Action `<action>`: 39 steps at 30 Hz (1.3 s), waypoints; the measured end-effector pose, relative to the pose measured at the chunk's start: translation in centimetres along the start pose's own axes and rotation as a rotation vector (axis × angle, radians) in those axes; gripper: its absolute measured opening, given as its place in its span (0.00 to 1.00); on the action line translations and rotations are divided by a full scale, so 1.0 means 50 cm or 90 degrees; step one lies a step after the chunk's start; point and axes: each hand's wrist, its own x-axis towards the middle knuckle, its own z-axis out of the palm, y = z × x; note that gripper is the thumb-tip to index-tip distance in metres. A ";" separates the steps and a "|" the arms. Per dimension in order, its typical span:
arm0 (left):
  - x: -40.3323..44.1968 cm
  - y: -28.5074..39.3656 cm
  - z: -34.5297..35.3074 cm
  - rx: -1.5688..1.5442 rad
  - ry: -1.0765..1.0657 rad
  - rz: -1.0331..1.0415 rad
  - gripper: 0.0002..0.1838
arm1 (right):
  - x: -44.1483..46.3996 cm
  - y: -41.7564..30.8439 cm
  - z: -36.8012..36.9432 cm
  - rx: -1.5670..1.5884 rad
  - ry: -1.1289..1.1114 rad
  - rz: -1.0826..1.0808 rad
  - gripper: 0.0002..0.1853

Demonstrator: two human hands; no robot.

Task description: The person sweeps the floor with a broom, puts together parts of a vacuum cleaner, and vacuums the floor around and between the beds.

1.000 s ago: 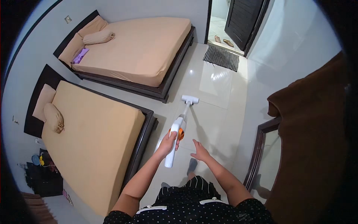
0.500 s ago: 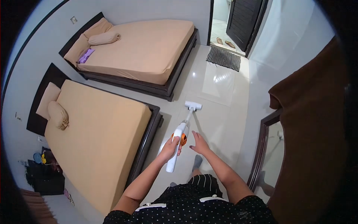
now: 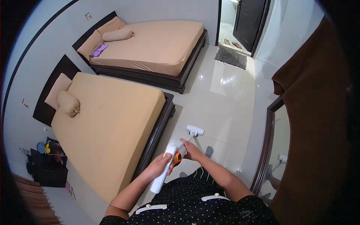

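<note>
A white stick vacuum (image 3: 159, 183) with an orange part slants across the front of my body. My left hand (image 3: 160, 166) is wrapped round its handle. Further forward, my right hand (image 3: 190, 150) is at the front of the vacuum's body, beside the tube, with the thumb against it; its other fingers are partly hidden. The white floor head (image 3: 195, 130) rests on the shiny tiles ahead of my hands.
A bed (image 3: 112, 112) with a dark frame stands at the left, and another bed (image 3: 153, 45) behind it. A striped mat (image 3: 230, 57) lies by the open door (image 3: 250, 22). At the right are a framed mirror (image 3: 280, 150) and brown cloth (image 3: 315, 123).
The vacuum and its floor head have come back towards my body. My right hand, free and spread before, has moved left onto the vacuum. My left hand has kept its hold.
</note>
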 end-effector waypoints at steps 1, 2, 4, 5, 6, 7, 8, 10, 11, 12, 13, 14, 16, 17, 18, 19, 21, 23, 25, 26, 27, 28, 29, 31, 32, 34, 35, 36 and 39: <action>-0.032 -0.009 0.000 0.002 -0.006 0.000 0.19 | -0.010 -0.045 -0.003 -0.001 0.009 -0.005 0.49; -0.055 -0.018 0.001 0.004 -0.013 0.000 0.19 | -0.023 -0.070 0.004 -0.003 0.011 -0.006 0.49; -0.080 -0.032 0.008 0.004 -0.024 0.007 0.20 | -0.046 -0.103 0.009 0.008 0.000 -0.007 0.47; -0.084 -0.034 0.015 0.007 -0.019 0.004 0.20 | -0.054 -0.115 0.003 -0.005 0.007 -0.001 0.46; -0.082 -0.034 0.022 0.010 -0.015 0.002 0.20 | -0.060 -0.109 0.001 -0.005 0.010 0.002 0.46; -0.074 -0.031 0.031 0.012 -0.018 0.000 0.20 | -0.062 -0.097 -0.005 -0.009 0.005 0.012 0.46; -0.060 -0.027 0.040 0.005 -0.020 0.005 0.20 | -0.062 -0.082 -0.013 -0.013 0.000 0.022 0.46; -0.018 -0.011 0.064 0.000 -0.025 0.007 0.20 | -0.056 -0.041 -0.048 -0.023 -0.001 0.036 0.45; 0.008 -0.001 0.078 0.002 -0.015 0.013 0.20 | -0.050 -0.018 -0.071 -0.032 -0.004 0.047 0.45; 0.038 0.009 0.090 0.003 -0.006 0.018 0.19 | -0.044 0.018 -0.089 -0.033 -0.019 0.068 0.45; 0.077 0.010 0.096 -0.010 -0.015 0.025 0.18 | -0.036 0.043 -0.116 -0.043 -0.014 0.075 0.46; 0.113 0.014 0.107 -0.008 -0.018 0.023 0.18 | -0.027 0.071 -0.144 -0.054 -0.009 0.082 0.46; 0.189 0.030 0.135 -0.016 -0.019 0.039 0.18 | -0.015 0.129 -0.197 -0.050 -0.011 0.104 0.46; 0.228 0.040 0.153 -0.032 -0.022 0.045 0.18 | -0.007 0.165 -0.222 -0.047 -0.006 0.108 0.46; 0.267 0.058 0.172 -0.030 -0.026 0.041 0.18 | 0.002 0.201 -0.252 -0.044 -0.001 0.113 0.46; 0.306 0.080 0.192 -0.027 -0.031 0.050 0.17 | 0.014 0.233 -0.285 -0.037 0.004 0.115 0.46; 0.383 0.126 0.232 -0.023 -0.039 0.056 0.17 | 0.039 0.301 -0.357 -0.034 0.005 0.122 0.46; 0.452 0.170 0.271 -0.005 -0.007 0.076 0.19 | 0.067 0.370 -0.411 -0.031 0.013 0.104 0.47; 0.528 0.201 0.302 -0.009 0.009 0.084 0.20 | 0.095 0.437 -0.464 -0.028 0.001 0.120 0.48; 0.564 0.210 0.313 -0.013 0.024 0.096 0.20 | 0.108 0.473 -0.484 -0.007 0.014 0.114 0.47; 0.606 0.208 0.316 -0.025 0.005 0.100 0.20 | 0.118 0.506 -0.503 0.005 0.009 0.138 0.46; 0.642 0.217 0.326 -0.031 0.003 0.110 0.19 | 0.133 0.535 -0.527 0.016 0.003 0.160 0.46; 0.674 0.229 0.337 -0.038 0.000 0.119 0.19 | 0.148 0.560 -0.553 0.016 0.007 0.175 0.43; 0.724 0.250 0.356 -0.040 0.006 0.111 0.19 | 0.172 0.606 -0.598 -0.053 -0.029 0.212 0.40; 0.745 0.252 0.361 -0.042 0.005 0.109 0.19 | 0.175 0.632 -0.605 -0.043 -0.017 0.219 0.39; 0.772 0.244 0.361 -0.039 0.008 0.112 0.19 | 0.181 0.675 -0.603 0.003 -0.028 0.252 0.39; 0.777 0.238 0.358 -0.044 0.009 0.100 0.19 | 0.179 0.697 -0.592 0.046 -0.038 0.286 0.39; 0.775 0.231 0.355 -0.048 0.010 0.089 0.19 | 0.172 0.713 -0.575 0.178 -0.028 0.313 0.38; 0.727 0.205 0.339 -0.040 0.014 0.090 0.18 | 0.152 0.608 -0.559 -0.055 -0.048 0.272 0.39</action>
